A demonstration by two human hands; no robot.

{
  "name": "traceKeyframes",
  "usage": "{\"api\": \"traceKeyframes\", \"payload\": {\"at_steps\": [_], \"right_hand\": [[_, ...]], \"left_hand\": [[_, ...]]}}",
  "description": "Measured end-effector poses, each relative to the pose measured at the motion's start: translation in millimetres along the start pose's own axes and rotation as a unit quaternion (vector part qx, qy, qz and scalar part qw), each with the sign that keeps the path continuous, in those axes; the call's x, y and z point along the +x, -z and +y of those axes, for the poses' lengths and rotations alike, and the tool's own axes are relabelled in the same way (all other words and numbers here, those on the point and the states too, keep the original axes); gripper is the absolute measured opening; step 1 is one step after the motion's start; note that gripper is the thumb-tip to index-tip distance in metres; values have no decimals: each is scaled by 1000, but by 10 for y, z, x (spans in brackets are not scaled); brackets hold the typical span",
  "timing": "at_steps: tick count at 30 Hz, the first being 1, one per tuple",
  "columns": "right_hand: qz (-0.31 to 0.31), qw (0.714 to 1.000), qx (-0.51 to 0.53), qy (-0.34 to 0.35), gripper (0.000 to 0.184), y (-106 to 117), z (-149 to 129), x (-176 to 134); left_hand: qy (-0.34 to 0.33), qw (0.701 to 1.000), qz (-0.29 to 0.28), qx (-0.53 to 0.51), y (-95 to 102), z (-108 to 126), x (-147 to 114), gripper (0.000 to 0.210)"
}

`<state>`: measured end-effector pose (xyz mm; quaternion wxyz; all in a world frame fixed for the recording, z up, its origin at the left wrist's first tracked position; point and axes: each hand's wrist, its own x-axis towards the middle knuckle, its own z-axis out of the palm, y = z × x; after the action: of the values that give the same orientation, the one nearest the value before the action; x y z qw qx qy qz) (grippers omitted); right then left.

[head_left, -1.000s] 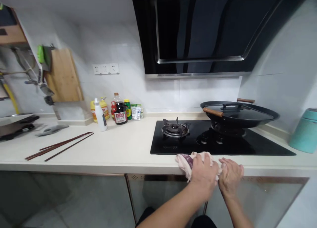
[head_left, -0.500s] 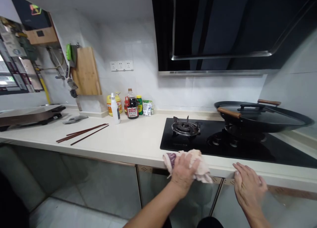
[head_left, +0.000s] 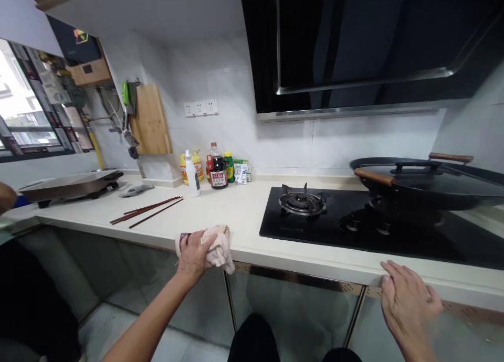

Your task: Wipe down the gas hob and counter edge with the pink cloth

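My left hand (head_left: 194, 254) is closed on a pale pink cloth (head_left: 219, 246) with a purple patch. It presses the cloth against the front edge of the white countertop (head_left: 228, 212), left of the gas stove. Part of the cloth hangs over the edge. My right hand (head_left: 409, 301) lies on the counter's front edge below the stove, fingers stretched out and holding nothing. Several brown chopsticks (head_left: 145, 211) lie on the counter, left of and beyond the cloth.
A wok (head_left: 429, 191) with a lid sits on the right side of the black gas stove (head_left: 315, 228). At the wall stand a white bottle (head_left: 192, 176), a soy sauce bottle (head_left: 218, 173) and other containers. At the left edge, another person (head_left: 31, 299) stands near an electric griddle (head_left: 74, 186).
My left hand has slid the cloth leftward along the counter edge, away from the stove. My right hand stays at the edge. The view has turned slightly left, and another person's arm now shows.
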<state>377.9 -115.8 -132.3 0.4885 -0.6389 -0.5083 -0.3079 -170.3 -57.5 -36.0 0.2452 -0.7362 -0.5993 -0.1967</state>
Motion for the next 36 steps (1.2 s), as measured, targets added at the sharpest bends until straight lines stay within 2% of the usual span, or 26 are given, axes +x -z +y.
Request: {"api": "traceKeyframes", "payload": {"at_steps": [3,6,9,14,16,18,22,25,29,32,36], "right_hand": [[34,999,8,-36,45,-65,-106,-9],[70,995,18,-63,41,-144,-198,-7],[82,994,24,-68,39,-182,-222,0],[71,996,6,-47,37,-128,-176,6],[70,997,-8,-30,37,-117,-144,3],[77,997,-19,-21,37,-131,-102,1],[90,996,-24,-3,36,-175,-18,5],[71,997,-16,11,37,-151,21,7],[32,999,-26,31,38,-61,74,10],[12,998,-38,50,39,-15,122,18],[7,997,-56,53,41,14,127,28]], "left_hand": [[13,1000,-10,1,35,60,16,70],[27,1000,-6,3,-16,360,11,74],[8,1000,16,-23,-152,866,0,78],[-83,987,95,-103,-330,1966,38,92],[-122,977,101,-142,-286,2377,90,94],[-156,968,84,-180,-176,2718,163,89],[-229,945,47,-230,69,3173,325,77],[-221,942,23,-251,145,3330,401,75],[-195,943,0,-269,147,3299,434,69],[-196,948,-15,-250,166,3113,475,62],[-156,956,-70,-239,221,2674,569,58]]}}
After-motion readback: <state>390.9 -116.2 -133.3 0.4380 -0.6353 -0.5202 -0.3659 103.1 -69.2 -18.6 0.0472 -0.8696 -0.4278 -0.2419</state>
